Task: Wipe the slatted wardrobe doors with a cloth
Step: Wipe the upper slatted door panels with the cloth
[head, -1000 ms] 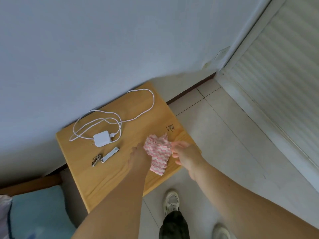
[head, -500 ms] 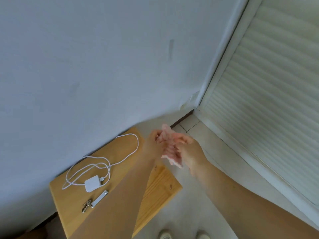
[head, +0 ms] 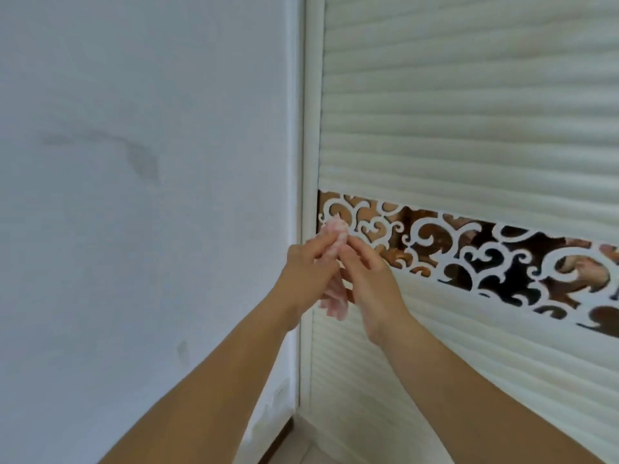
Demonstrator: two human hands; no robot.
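The cloth (head: 336, 298) was a small, crumpled pink-and-white rag, bunched between both hands at the frame's centre. The left hand (head: 310, 272) and the right hand (head: 370, 279) each pinched it with curled fingers, its top poking out at 12 o'clock above the fingertips and its tail hanging at 6 o'clock. Behind, the cream slatted wardrobe door (head: 469, 112) carried a scrollwork band (head: 485, 259) toward 3 o'clock.

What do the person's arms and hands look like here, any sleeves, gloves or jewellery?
Both forearms are bare as far as the frame shows, no sleeves in view. The left hand and right hand wear no gloves; no watch, bracelet or ring is visible.
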